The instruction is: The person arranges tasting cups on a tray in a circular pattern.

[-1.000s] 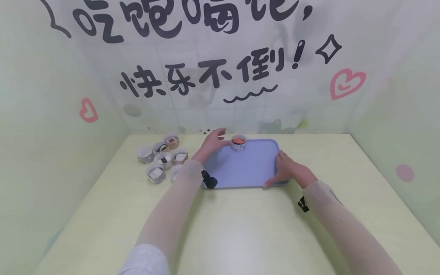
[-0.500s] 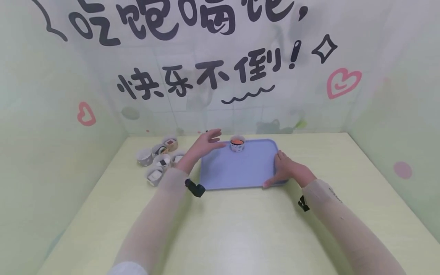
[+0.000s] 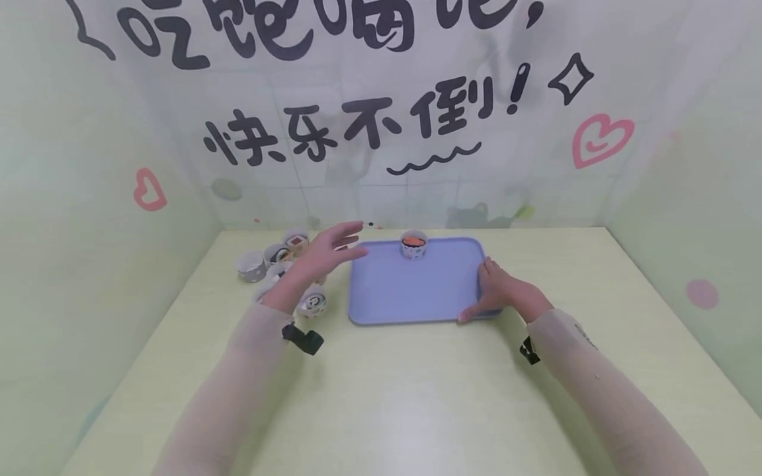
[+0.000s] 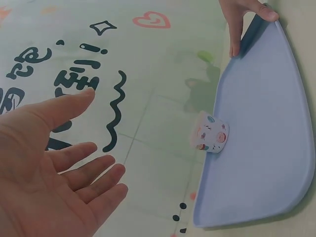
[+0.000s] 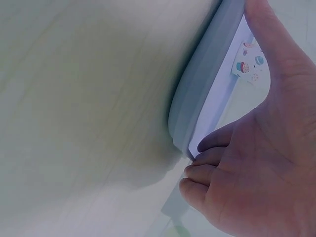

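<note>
A blue tray (image 3: 411,291) lies on the table, and a small patterned paper cup (image 3: 413,251) with an orange-topped piece inside stands at its back edge. My right hand (image 3: 499,291) grips the tray's right end, thumb at the near corner and fingers along the side. The right wrist view shows that thumb (image 5: 276,37) against the tray's rim. Left of the tray, my left hand (image 3: 324,254) hovers with spread fingers, holding nothing; the left wrist view shows its bare palm (image 4: 34,173). Several more paper cups (image 3: 251,267) cluster below and beyond it, some hidden by the hand and wrist.
One cup (image 3: 312,303) with a black-and-white piece stands at the cluster's near right side. A pale wood-grain table (image 3: 405,396) extends toward me. Behind it rises a wall (image 3: 333,198) with black lettering, with side walls left and right.
My left hand has moved left, away from the cup on the tray toward the cup cluster. The right hand keeps its hold on the tray, which stays in place.
</note>
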A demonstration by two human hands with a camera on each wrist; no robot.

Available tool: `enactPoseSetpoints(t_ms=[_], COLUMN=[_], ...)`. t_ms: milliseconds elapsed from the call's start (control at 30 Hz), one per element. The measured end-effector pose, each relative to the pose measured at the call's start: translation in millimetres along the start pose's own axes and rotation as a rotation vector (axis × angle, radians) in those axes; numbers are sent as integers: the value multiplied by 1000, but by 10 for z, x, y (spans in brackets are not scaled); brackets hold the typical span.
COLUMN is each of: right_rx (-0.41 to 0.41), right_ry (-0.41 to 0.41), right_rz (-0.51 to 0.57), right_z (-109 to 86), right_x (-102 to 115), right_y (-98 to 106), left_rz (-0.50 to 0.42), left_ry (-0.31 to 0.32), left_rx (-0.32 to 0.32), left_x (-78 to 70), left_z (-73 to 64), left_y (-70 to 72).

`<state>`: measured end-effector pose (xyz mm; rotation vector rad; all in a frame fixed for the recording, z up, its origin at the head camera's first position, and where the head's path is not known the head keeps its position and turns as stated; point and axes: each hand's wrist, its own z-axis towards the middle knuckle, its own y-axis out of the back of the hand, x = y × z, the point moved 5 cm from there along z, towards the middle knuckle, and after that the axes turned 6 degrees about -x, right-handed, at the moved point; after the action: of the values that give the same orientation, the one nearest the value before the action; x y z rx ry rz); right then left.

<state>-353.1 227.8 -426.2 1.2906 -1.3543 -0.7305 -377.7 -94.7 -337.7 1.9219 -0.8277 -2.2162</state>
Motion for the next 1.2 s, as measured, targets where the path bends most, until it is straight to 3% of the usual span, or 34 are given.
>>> enactPoseSetpoints(t_ms=[333,733,933,1200], right_rx=[-2,-15,-13,-5], right_ry=[-10,4,0,1], right_rz=[-5,-27,-6,18], right_z=[45,40,46,56], right_x=[-25,-27,-45,-54], right_y=[25,95,68,-22], left_rz=[41,120,148,195], left_ry=[63,-21,-4,66], left_rx=[-35,-141,-190,-256], left_x=[160,423,643,960], left_z=[-322,-635,-768,-957], left_y=[356,817,935,1021])
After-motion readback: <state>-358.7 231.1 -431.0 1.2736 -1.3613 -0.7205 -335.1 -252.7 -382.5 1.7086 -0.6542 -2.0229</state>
